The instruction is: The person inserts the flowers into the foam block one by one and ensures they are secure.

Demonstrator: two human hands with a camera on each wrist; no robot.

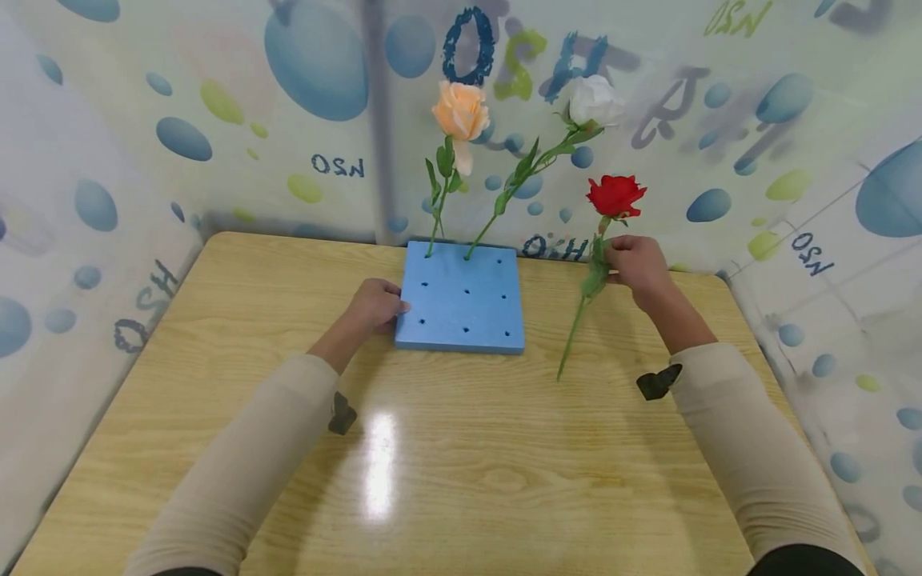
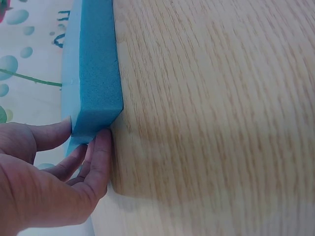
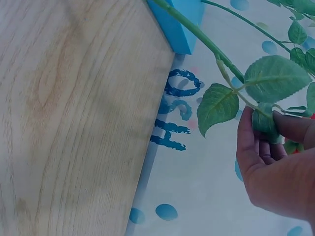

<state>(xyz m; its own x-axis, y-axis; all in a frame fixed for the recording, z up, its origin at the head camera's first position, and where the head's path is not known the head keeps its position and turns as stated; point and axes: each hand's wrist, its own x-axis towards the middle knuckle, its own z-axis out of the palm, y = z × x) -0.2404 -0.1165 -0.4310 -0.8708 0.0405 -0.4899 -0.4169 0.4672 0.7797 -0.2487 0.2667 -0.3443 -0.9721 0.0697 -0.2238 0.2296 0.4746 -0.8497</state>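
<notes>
A blue foam board [image 1: 446, 308] with several small holes lies near the table's back edge. My left hand [image 1: 374, 306] grips its left side; in the left wrist view the thumb is on the upper face and the fingers touch the side. To the right of the board, my right hand [image 1: 639, 264] pinches an artificial red rose [image 1: 615, 196] by its leafy upper stem. Its bare lower stem slants down toward the table, apart from the board. A peach rose [image 1: 459, 110] and a white rose [image 1: 595, 102] stand in holes along the board's back row, the white one leaning right.
The wooden table [image 1: 461, 448] has a bright light reflection in front of the board. Walls covered in a bubble-patterned sheet [image 1: 317, 56] rise behind the table and at both sides. Both wrists carry a small dark device [image 1: 659, 382].
</notes>
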